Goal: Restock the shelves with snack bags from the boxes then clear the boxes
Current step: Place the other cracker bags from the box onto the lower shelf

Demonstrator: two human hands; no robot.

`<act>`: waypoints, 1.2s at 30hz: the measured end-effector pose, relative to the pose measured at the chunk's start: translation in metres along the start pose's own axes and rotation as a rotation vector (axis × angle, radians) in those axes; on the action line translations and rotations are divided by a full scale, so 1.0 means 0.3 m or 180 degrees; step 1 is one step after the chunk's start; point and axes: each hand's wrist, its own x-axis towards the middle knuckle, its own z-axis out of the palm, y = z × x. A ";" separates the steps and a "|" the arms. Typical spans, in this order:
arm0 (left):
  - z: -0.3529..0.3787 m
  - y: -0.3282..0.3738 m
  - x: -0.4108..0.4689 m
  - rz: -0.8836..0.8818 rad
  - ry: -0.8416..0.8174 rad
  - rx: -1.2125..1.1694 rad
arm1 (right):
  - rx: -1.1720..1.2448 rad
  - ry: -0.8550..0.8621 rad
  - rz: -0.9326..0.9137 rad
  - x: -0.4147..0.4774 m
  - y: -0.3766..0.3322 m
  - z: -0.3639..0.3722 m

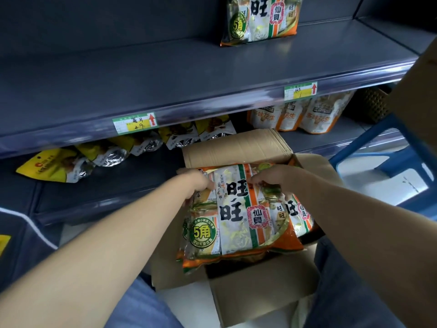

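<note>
An open cardboard box (pixel 257 292) stands on the floor in front of the shelves. Above it I hold an orange, white and green snack bag (pixel 238 216) by its top edge. My left hand (pixel 201 185) grips the top left corner and my right hand (pixel 272 179) grips the top right. More bags of the same kind (pixel 300 215) lie in the box under it. One matching bag (pixel 260 18) stands on the dark upper shelf (pixel 142 76) at the top.
Yellow snack bags (pixel 61 165) lie on the lower shelf at left and orange-white peanut bags (pixel 314 118) stand at right. A blue metal frame (pixel 387 150) and a cardboard flap (pixel 416 102) are at the right. Price labels (pixel 134 123) hang on the shelf edge.
</note>
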 end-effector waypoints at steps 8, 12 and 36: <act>-0.032 0.099 -0.116 0.0548 0.0238 0.0098 | -0.0212 0.0045 -0.0010 -0.051 -0.081 -0.128; -0.068 0.216 -0.196 0.0989 0.0571 0.0392 | -0.0144 0.0188 0.0055 -0.114 -0.135 -0.259; -0.394 1.070 -0.090 0.2489 0.2053 -0.1124 | 0.0978 0.2552 -0.2004 0.092 -0.701 -0.941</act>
